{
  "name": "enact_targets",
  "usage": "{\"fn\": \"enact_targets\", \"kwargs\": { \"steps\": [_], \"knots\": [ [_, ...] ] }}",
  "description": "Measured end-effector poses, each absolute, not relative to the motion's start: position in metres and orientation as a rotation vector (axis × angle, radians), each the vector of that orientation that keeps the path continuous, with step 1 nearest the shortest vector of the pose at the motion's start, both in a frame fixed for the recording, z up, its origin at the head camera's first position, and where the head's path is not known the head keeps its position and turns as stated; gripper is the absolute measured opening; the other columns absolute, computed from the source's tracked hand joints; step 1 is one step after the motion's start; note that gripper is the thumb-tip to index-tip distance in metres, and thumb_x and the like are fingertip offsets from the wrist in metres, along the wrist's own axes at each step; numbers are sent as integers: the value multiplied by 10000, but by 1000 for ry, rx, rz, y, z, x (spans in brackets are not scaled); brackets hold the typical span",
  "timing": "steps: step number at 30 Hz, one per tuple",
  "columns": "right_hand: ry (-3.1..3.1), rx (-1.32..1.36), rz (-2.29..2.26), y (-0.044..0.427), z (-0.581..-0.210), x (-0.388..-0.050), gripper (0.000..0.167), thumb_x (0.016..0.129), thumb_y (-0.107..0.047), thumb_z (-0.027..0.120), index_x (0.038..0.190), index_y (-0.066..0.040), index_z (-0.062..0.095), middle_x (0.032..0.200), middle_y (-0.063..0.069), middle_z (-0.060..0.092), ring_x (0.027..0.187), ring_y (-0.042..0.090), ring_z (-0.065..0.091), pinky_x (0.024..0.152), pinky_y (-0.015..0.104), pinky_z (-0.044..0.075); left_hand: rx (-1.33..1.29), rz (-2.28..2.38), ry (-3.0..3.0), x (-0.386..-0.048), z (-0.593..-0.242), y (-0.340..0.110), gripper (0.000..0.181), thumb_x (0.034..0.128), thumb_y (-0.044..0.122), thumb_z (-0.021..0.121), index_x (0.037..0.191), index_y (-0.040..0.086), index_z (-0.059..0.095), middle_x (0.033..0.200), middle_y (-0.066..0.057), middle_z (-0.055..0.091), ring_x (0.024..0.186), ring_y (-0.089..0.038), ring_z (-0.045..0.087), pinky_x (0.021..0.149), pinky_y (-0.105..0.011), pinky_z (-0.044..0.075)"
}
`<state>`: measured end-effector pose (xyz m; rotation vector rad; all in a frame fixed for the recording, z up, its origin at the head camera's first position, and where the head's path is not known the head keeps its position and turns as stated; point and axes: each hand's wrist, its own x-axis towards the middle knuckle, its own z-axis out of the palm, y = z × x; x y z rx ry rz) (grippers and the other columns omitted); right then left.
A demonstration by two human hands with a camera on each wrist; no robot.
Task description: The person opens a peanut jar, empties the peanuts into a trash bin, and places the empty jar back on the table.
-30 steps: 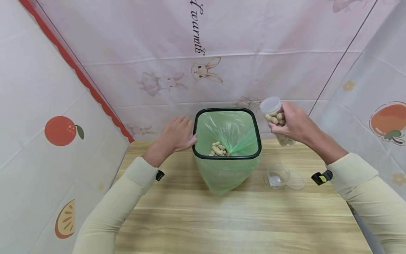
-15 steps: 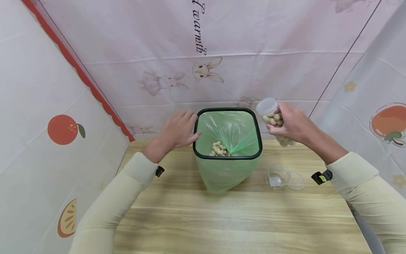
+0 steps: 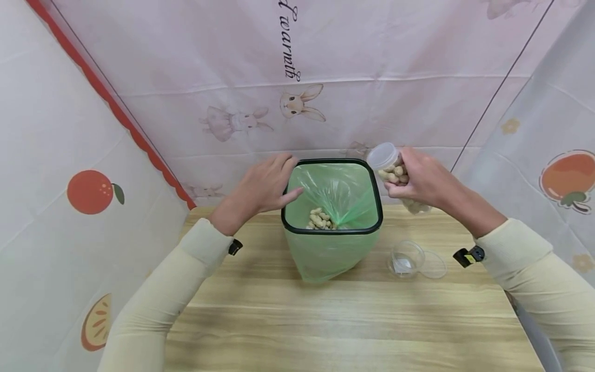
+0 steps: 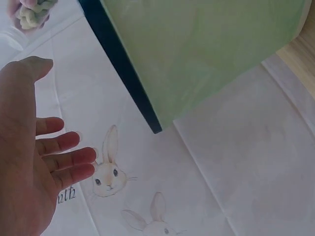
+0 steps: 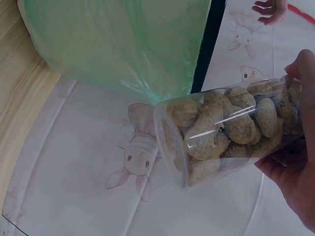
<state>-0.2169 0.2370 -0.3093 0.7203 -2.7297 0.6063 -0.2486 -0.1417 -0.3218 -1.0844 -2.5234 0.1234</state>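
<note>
My right hand (image 3: 425, 173) grips a clear plastic jar (image 3: 393, 173) filled with peanuts in the shell. The jar is tilted, its whitish translucent lid (image 3: 383, 155) uppermost beside the bin's right rim. In the right wrist view, peanuts (image 5: 231, 125) show through the jar wall and the fingers wrap its right end. A bin with a black rim (image 3: 332, 231) and a green plastic bag liner (image 3: 334, 258) stands on the table. Several peanuts (image 3: 319, 219) lie inside it. My left hand (image 3: 265, 183) hovers at the bin's left rim, fingers loosely spread, apart from the rim in the left wrist view.
A small clear round tub (image 3: 405, 259) stands to the right of the bin, with a clear lid (image 3: 434, 265) lying beside it. The wooden table (image 3: 334, 325) meets printed cloth walls (image 3: 223, 170) at the back and sides.
My right hand has brought the jar slightly left, closer to the bin's rim. My left hand has lifted off the left rim and shifted right and up, its thumb now over the opening.
</note>
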Motion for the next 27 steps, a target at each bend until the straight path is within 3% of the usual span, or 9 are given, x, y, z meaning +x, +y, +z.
{"fn": "enact_targets", "kwargs": {
  "steps": [6, 13, 18, 27],
  "knots": [
    [-2728, 750, 582, 232, -305, -216, 542, 784, -216, 784, 1231, 1, 565, 964, 118, 625, 810, 251, 586, 676, 401, 491, -1138, 93, -2488, -246, -314, -136, 694, 1011, 531, 551, 1431, -20, 500, 1371, -208, 588, 1144, -329, 658, 942, -448, 592],
    [-2728, 782, 539, 226, -301, -215, 539, 776, -221, 789, 1215, -2, 566, 1003, 124, 630, 829, 262, 600, 702, 438, 516, -1177, 65, -2390, -243, -307, -129, 708, 1008, 523, 570, 1440, -32, 488, 1350, -206, 592, 1090, -311, 652, 903, -427, 600],
    [-2720, 814, 513, 221, -298, -214, 558, 781, -233, 795, 1233, 1, 567, 1070, 159, 646, 886, 296, 629, 749, 497, 553, -1201, 40, -2397, -240, -300, -124, 705, 1018, 520, 560, 1461, -22, 473, 1375, -206, 583, 1153, -312, 645, 921, -429, 600],
    [-2702, 863, 484, 213, -296, -213, 589, 769, -231, 799, 1247, 12, 555, 1074, 174, 638, 893, 300, 628, 743, 485, 570, -1255, 1, -2394, -234, -293, -112, 708, 1023, 522, 537, 1484, -8, 454, 1420, -205, 565, 1246, -318, 618, 1005, -434, 573]
  ]
}}
